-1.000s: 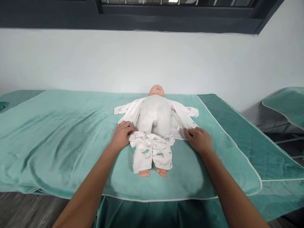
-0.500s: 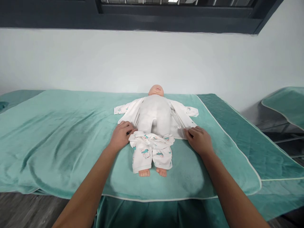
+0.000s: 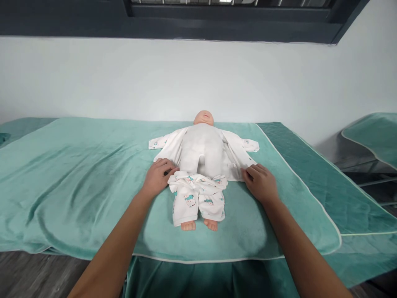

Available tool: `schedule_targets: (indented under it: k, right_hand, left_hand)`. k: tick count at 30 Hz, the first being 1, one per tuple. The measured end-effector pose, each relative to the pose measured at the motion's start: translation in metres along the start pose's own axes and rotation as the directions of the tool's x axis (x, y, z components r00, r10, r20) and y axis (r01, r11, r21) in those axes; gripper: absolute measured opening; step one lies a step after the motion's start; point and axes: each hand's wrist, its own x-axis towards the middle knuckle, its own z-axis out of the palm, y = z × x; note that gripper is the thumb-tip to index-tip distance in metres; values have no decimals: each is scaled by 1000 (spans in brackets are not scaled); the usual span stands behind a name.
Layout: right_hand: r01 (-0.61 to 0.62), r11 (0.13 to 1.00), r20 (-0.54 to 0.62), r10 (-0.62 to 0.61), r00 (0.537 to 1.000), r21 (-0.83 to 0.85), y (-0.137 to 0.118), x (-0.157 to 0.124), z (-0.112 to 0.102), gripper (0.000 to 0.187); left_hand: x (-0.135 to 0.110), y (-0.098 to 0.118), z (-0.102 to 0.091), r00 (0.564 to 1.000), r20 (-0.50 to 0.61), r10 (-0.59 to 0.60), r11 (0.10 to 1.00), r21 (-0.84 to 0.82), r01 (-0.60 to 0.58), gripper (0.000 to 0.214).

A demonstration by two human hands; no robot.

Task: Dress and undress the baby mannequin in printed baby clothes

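Observation:
A baby doll (image 3: 202,142) lies on its back, head toward the wall, feet toward me. It wears a white baby jacket (image 3: 238,151) spread open at the front, its printed sleeves stretched to both sides. White printed baby pants (image 3: 198,196) are bunched around the lower legs, with the bare feet showing below the cuffs. My left hand (image 3: 159,176) is closed at the jacket's lower left corner, close to the pants' waistband. At the lower right corner, my right hand (image 3: 259,180) pinches the jacket's edge between thumb and fingers. The left fingertips are partly hidden.
A light green blanket (image 3: 93,178) with creases on its left side lies under the doll. Darker green bedding (image 3: 335,186) shows to the right. Behind the bed rises a white wall (image 3: 198,78) with a dark window frame (image 3: 229,27). Another green-covered piece (image 3: 375,136) stands at the right.

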Motion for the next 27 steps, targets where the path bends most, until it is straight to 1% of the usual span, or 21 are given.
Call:
schedule_targets:
  k: [7, 9, 11, 12, 14, 17, 19, 22, 25, 27]
  right_hand:
    - [-8, 1000, -27, 9, 1000, 17, 1, 1, -2, 36]
    - [-12, 995, -36, 15, 999, 97, -2, 2, -4, 31]
    - [-18, 966, -36, 28, 999, 259, -9, 2, -5, 23]
    - [-26, 934, -24, 37, 999, 357, -15, 2, -6, 19]
    - [-57, 842, 28, 50, 998, 537, -29, 1, -7, 10]
    - [-124, 710, 131, 45, 990, 693, -49, 0, -7, 6]
    - [-158, 659, 160, 58, 985, 736, -56, 0, -7, 6]
    - [-178, 619, 171, 71, 983, 765, -57, 0, -7, 10]
    - [-174, 587, 198, 25, 980, 791, -54, 1, -8, 12]
    - [-172, 574, 210, 2, 978, 800, -53, 2, -8, 12]
  left_hand:
    - [1, 4, -3, 994, -51, -92, 987, -133, 85, 24]
    - [1, 7, -5, 990, -61, -126, 969, -221, 110, 21]
    - [1, 11, -7, 982, -49, -181, 925, -347, 153, 19]
    - [0, 13, -9, 976, -30, -214, 892, -413, 182, 19]
    - [-1, 15, -12, 965, 47, -259, 811, -532, 243, 18]
    - [-4, 19, -17, 947, 214, -238, 705, -633, 320, 17]
    - [-4, 20, -20, 931, 305, -202, 666, -654, 359, 17]
    - [-4, 22, -24, 904, 391, -173, 643, -651, 404, 19]
    - [-3, 23, -26, 880, 447, -159, 636, -636, 438, 24]
    - [-3, 23, -26, 872, 464, -155, 633, -632, 448, 23]
